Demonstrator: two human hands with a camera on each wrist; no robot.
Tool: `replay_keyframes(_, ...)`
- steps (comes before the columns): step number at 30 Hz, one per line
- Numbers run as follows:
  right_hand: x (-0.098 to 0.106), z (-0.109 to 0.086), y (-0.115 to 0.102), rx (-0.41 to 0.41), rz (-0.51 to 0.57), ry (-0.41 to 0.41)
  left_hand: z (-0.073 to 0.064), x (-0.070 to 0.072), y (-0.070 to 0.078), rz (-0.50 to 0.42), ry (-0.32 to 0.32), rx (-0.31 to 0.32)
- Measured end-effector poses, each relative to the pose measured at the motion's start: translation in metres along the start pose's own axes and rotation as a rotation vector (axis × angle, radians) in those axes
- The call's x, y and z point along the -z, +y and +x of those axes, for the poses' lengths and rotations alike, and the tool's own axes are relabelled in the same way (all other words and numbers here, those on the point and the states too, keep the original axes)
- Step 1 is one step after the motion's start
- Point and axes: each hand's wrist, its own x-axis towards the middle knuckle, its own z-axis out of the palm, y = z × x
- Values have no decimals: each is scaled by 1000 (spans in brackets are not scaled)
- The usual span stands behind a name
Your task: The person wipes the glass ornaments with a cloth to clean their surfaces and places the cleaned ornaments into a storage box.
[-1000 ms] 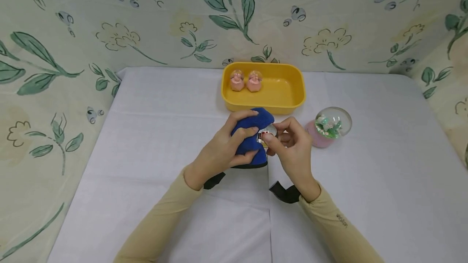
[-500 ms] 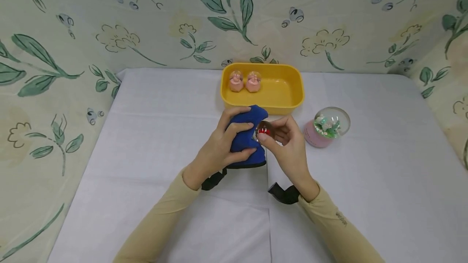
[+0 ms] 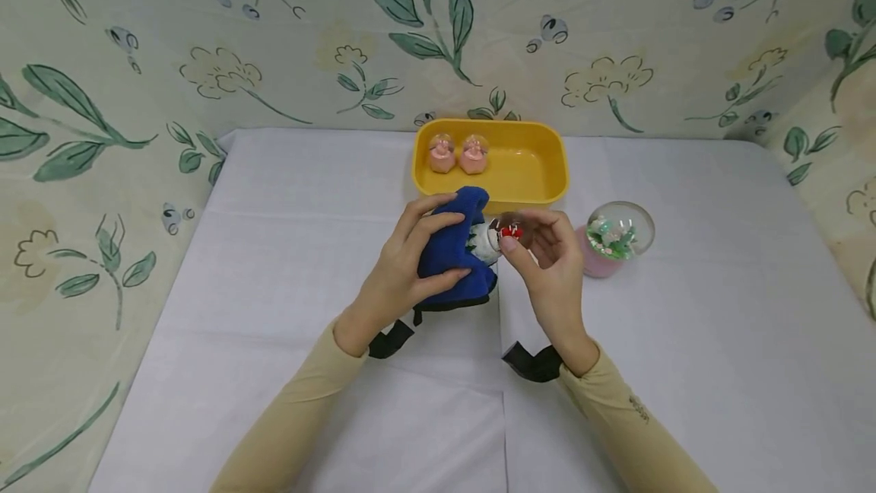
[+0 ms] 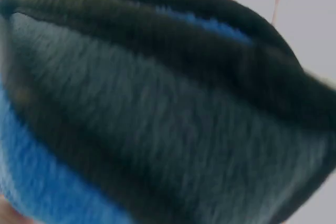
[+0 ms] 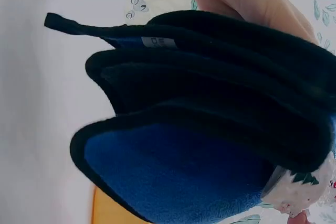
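Note:
My left hand [image 3: 390,280] grips a folded blue cloth [image 3: 448,253] with black edging, its fingers spread over the top. The cloth wraps the base end of a small snow globe [image 3: 484,242], which lies tipped sideways with its dome to the right. My right hand [image 3: 550,272] pinches the dome, where something red shows inside. In the right wrist view the cloth [image 5: 178,166] hangs in layers, and the white globe base [image 5: 302,192] with green trees shows at lower right. Dark and blue cloth [image 4: 157,114] fills most of the left wrist view.
A yellow tray [image 3: 541,200] stands just beyond the hands, with two small pink globes [image 3: 457,155] at its left end. Right of the right hand is a larger snow globe [image 3: 605,249] with a pink base. Black straps [image 3: 532,364] hang at both wrists.
The left hand and cloth have shifted a little left and away. The small globe has turned and come further out of the cloth, its white base now showing; the right hand has moved slightly right.

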Motion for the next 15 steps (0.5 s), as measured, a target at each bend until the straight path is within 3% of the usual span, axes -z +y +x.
replay_keyframes(10, 4, 3, 4, 93, 90, -46, -3, 5, -2, -3, -1, -5)
replay_keyframes(15, 8, 5, 4, 85, 91, -40, -4, 9, -2, -6, 7, 12)
